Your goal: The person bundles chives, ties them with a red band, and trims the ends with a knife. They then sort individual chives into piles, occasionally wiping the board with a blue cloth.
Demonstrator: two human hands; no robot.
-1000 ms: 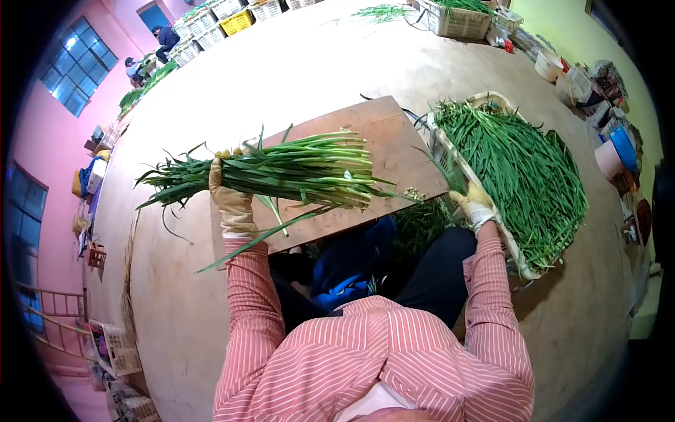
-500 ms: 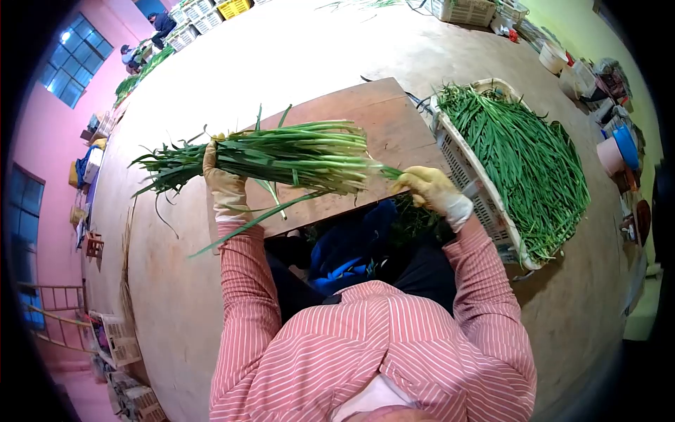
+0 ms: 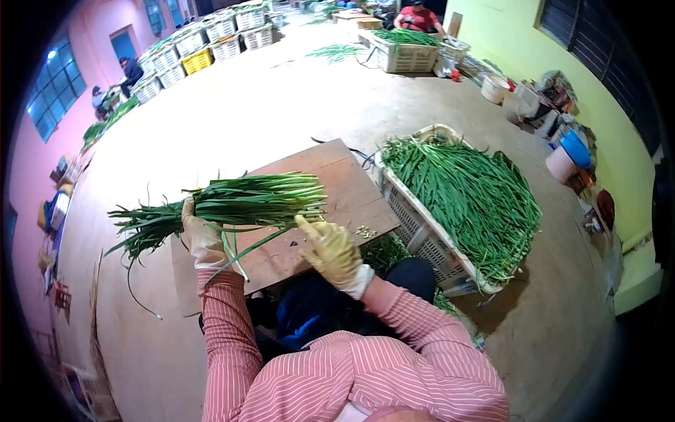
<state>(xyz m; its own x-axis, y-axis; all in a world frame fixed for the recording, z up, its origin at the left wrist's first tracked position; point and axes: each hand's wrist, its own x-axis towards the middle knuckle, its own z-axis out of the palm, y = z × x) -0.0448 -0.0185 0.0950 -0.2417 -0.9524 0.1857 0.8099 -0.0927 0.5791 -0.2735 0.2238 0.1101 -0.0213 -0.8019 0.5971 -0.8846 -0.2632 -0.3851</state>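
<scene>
The green bundle (image 3: 256, 200) is left of the frame's centre, over the bench (image 3: 337, 176), its pale cut ends pointing right and its leafy tips left. The left hand (image 3: 204, 239), in a pale glove, grips the bundle's leafy part; its fingers are closed on it and partly hidden. Long leaves droop below the bundle, 1 curving down toward the lower left.

The right hand (image 3: 330, 254), in a yellowish glove, is just beside the cut ends, 1 finger extended toward them and the others partly bent; whether it touches them or pinches anything, I cannot tell.

Small pale scraps (image 3: 365, 231) lie at the bench's right edge. Right of centre, a white crate (image 3: 423, 235) is heaped with loose greens (image 3: 464, 197). At the upper left, 1 yellow crate (image 3: 197, 62) sits among white ones.
</scene>
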